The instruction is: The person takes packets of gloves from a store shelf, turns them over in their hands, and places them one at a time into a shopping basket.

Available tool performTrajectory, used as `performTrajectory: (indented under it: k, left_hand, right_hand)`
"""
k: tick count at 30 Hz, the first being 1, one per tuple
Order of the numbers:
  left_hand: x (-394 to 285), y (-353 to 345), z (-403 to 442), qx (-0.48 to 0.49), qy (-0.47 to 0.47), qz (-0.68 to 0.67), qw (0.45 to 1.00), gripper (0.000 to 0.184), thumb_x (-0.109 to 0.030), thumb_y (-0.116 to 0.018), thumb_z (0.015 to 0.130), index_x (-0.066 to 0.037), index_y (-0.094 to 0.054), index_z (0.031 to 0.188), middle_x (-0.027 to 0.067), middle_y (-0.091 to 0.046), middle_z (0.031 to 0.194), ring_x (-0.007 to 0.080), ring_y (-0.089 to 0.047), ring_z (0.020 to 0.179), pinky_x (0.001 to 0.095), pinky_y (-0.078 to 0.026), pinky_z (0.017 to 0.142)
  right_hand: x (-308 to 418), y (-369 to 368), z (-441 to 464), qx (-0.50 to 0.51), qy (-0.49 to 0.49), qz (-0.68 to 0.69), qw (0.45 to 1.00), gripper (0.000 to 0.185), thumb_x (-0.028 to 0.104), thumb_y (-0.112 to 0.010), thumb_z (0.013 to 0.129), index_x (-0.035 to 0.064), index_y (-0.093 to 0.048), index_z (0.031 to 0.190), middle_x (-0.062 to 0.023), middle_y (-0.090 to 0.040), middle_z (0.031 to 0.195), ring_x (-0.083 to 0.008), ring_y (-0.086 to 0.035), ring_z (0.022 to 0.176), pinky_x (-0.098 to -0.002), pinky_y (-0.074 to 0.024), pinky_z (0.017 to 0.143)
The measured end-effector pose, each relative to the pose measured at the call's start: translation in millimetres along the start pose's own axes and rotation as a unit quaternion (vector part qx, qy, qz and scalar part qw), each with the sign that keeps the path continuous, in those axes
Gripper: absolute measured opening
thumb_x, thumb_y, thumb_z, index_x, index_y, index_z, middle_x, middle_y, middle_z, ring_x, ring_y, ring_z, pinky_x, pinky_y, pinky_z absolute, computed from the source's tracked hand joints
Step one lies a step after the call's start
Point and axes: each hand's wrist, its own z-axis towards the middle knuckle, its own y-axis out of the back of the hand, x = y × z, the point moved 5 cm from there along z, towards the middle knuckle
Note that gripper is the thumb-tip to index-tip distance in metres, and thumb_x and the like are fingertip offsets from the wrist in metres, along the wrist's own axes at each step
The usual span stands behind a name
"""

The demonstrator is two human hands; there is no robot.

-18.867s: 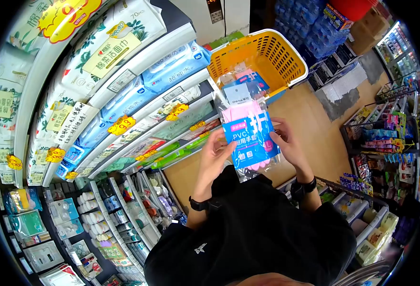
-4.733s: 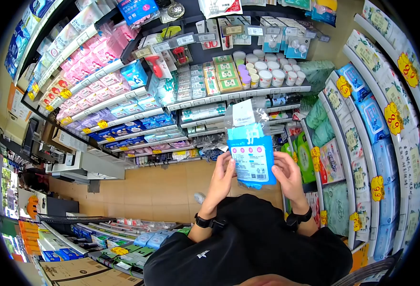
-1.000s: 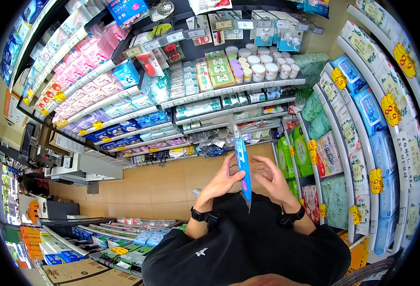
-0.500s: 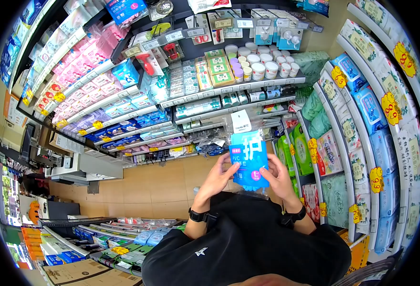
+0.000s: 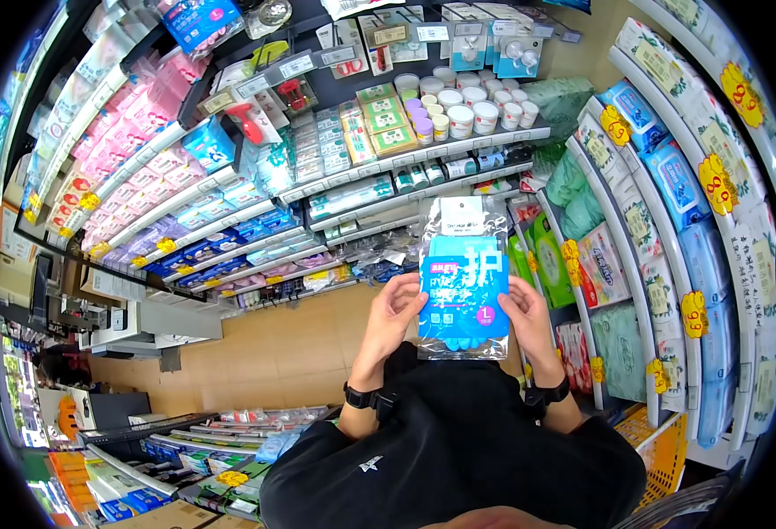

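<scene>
A clear plastic packet of PVC gloves with a blue card and a pink "L" mark is held upright in front of my chest. My left hand grips its left edge, thumb on the front and fingers behind. On the opposite edge, my right hand pinches the packet the same way. Light glares off the plastic over the printing. The blue gloves show at the bottom of the packet, and its back is hidden from me.
Ahead, a shelf holds white-lidded tubs and boxed goods. Blue wipes packs line the shelves on the right. Pink packs fill the left shelves. A yellow basket is at lower right, and tiled floor lies beyond my left hand.
The packet now looks larger and flatter to the camera, with its full clear outline showing. Both hands have shifted to its side edges, slightly wider apart. The view has moved a little.
</scene>
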Motion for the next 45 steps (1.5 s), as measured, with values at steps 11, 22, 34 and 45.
performTrajectory:
  k: [11,22,34,45]
  left_hand:
    - [-8,-6,47,0.120,0.039,-0.016,0.992,0.030,-0.003,-0.069,0.092,-0.003,-0.056,0.118,0.0036,-0.067,0.101,0.0081,-0.064,0.089,0.0217,-0.050,0.078]
    - [-31,-49,94,0.297,0.075,-0.017,0.952,0.029,0.002,-0.067,0.092,-0.001,-0.056,0.119,0.0042,-0.067,0.105,0.0080,-0.064,0.093,0.0216,-0.050,0.083]
    - [-8,-104,79,0.464,0.135,-0.006,0.875,0.030,0.004,-0.066,0.091,0.001,-0.057,0.119,0.0065,-0.068,0.106,0.0096,-0.064,0.095,0.0226,-0.050,0.085]
    - [27,-218,11,0.562,0.119,0.042,0.818,0.020,0.002,-0.068,0.091,0.001,-0.063,0.110,0.0075,-0.071,0.101,0.0083,-0.064,0.090,0.0218,-0.049,0.082]
  right_hand:
    - [21,-5,-17,-0.120,0.028,0.034,0.992,0.045,-0.001,-0.060,0.094,0.0003,-0.047,0.137,-0.0077,-0.066,0.108,-0.0117,-0.063,0.097,-0.0254,-0.0488,0.088]
    - [37,-21,-63,-0.317,0.092,0.053,0.943,0.048,-0.001,-0.061,0.093,0.0010,-0.045,0.138,-0.0086,-0.065,0.111,-0.0125,-0.062,0.100,-0.0265,-0.0484,0.090]
    - [30,-40,-144,-0.495,0.109,0.023,0.862,0.038,-0.003,-0.058,0.095,-0.0012,-0.053,0.132,-0.0063,-0.063,0.113,-0.0099,-0.058,0.102,-0.0237,-0.0462,0.090]
    - [21,22,-255,-0.566,0.110,0.025,0.816,0.033,0.001,-0.059,0.096,0.0007,-0.056,0.129,-0.0034,-0.063,0.107,-0.0085,-0.059,0.099,-0.0233,-0.0466,0.089]
